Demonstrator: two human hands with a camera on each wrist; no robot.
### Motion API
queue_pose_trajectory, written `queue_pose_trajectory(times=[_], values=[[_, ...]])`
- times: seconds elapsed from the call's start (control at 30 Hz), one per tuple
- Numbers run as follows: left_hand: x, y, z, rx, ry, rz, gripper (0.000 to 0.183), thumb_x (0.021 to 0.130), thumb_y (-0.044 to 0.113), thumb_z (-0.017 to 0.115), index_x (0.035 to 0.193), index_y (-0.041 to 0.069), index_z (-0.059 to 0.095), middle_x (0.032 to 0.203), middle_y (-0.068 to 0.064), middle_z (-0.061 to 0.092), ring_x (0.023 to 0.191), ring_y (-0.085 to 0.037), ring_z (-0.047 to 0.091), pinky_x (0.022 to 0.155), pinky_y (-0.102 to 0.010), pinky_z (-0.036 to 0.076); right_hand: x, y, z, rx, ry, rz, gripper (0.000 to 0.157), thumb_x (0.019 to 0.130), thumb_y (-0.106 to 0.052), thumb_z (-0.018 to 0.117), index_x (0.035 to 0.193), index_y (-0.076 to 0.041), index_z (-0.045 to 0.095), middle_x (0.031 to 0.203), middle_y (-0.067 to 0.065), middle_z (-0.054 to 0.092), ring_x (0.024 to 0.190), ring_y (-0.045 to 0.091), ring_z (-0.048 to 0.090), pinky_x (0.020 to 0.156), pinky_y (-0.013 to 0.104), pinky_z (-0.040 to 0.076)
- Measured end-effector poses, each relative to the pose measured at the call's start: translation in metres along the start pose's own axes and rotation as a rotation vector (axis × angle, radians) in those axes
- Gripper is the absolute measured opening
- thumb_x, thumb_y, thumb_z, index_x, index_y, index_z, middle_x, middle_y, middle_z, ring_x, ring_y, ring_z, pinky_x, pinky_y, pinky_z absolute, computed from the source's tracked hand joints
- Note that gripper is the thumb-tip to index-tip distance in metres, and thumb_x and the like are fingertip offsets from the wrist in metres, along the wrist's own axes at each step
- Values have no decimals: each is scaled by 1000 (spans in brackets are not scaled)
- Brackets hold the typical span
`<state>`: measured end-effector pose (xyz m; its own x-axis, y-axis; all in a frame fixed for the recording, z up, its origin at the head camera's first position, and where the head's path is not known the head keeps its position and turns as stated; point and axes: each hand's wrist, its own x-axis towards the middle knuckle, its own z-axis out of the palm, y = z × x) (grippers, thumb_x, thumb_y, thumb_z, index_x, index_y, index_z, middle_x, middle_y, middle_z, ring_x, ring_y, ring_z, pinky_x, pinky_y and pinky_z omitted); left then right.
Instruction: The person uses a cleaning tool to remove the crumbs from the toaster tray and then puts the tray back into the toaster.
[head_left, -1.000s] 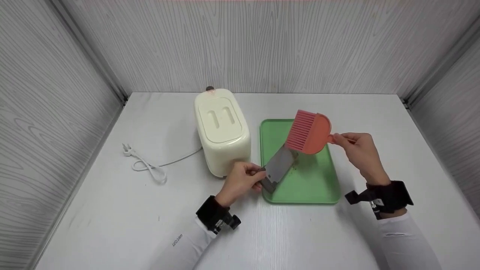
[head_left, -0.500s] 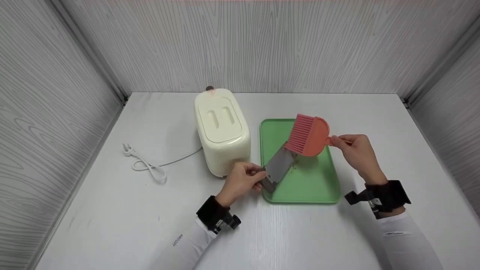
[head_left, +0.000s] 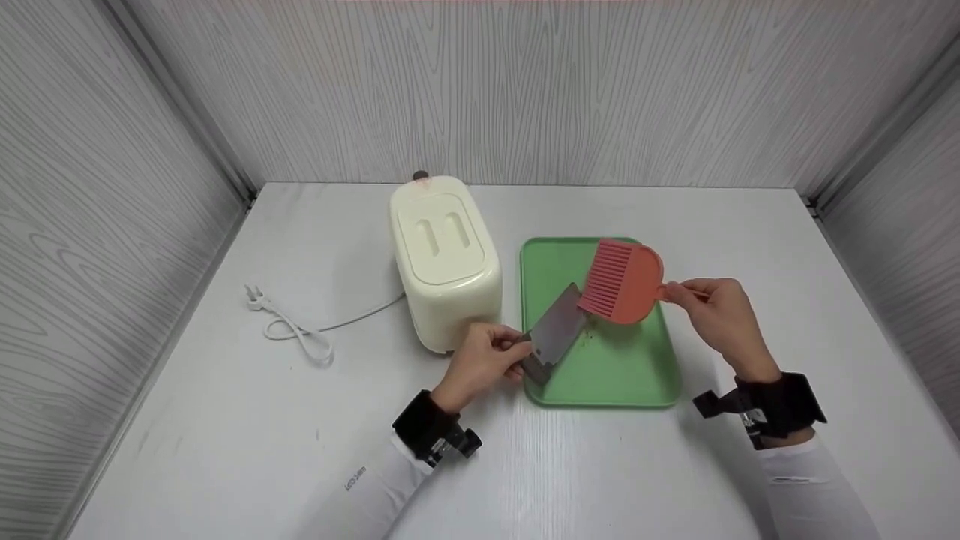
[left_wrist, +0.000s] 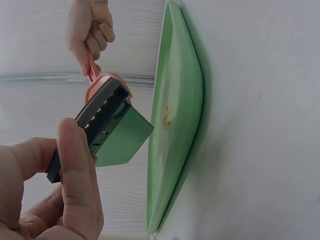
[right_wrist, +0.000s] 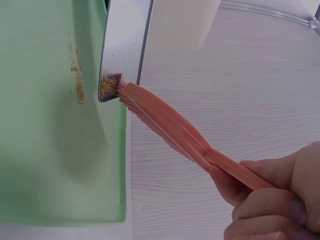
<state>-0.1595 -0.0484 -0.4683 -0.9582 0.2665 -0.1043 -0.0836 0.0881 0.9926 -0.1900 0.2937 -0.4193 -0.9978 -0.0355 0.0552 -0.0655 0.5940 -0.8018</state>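
My left hand pinches the dark end of a grey metal crumb tray, tilted over the green tray. In the right wrist view, crumbs are gathered at the low corner of the crumb tray. More crumbs lie in a short line on the green tray below. The thin handle of a coral-coloured brush is gripped by my right hand. Its bristle tips meet the crumb tray's corner beside the crumbs.
Left of the green tray stands a cream toaster, its top lid on. From it a white power cord runs left across the white table to a loose plug. Wood-patterned panels enclose the back and sides.
My right hand has lowered the brush toward me along the crumb tray's far end, slightly to the right at the last. The left hand and crumb tray stay almost in place.
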Motion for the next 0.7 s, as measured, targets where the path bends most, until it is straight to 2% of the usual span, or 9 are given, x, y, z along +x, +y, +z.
queue_pose_trajectory(times=[0.13,0.3,0.4,0.5,0.7], values=[[-1,0,-1,-3,-7,19,17,93,1,71,105,-11,73,85,-14,74,54,-8,63,58,-33,65,-2,1,-2,-36,-7,-14,43,105,-42,61,114,-5,79,113,13,77,98,-4,60,88,25,43],[-1,1,-2,-7,-10,30,17,93,0,71,105,-12,73,86,-16,75,54,-8,63,56,-28,64,-3,2,-4,-79,-5,-17,44,105,-43,60,114,-4,79,113,14,77,98,8,61,79,27,39],[-1,0,-2,-11,-11,28,17,93,0,71,105,-12,73,86,-18,74,54,-8,63,55,-26,63,-4,1,-6,-86,-6,4,45,105,-43,59,115,-4,79,113,14,77,113,20,66,87,29,43],[-1,0,-2,-7,-9,22,17,93,0,72,105,-11,73,86,-18,74,54,-8,63,55,-26,63,-5,-1,-9,-79,-10,14,45,106,-42,59,115,-2,78,113,16,76,120,31,66,93,35,45],[-1,2,-2,-4,-5,12,16,93,0,72,105,-11,73,86,-17,74,54,-8,63,55,-26,63,-8,-3,-15,-68,-9,27,48,106,-41,58,116,1,76,113,19,76,122,35,65,99,47,47]])
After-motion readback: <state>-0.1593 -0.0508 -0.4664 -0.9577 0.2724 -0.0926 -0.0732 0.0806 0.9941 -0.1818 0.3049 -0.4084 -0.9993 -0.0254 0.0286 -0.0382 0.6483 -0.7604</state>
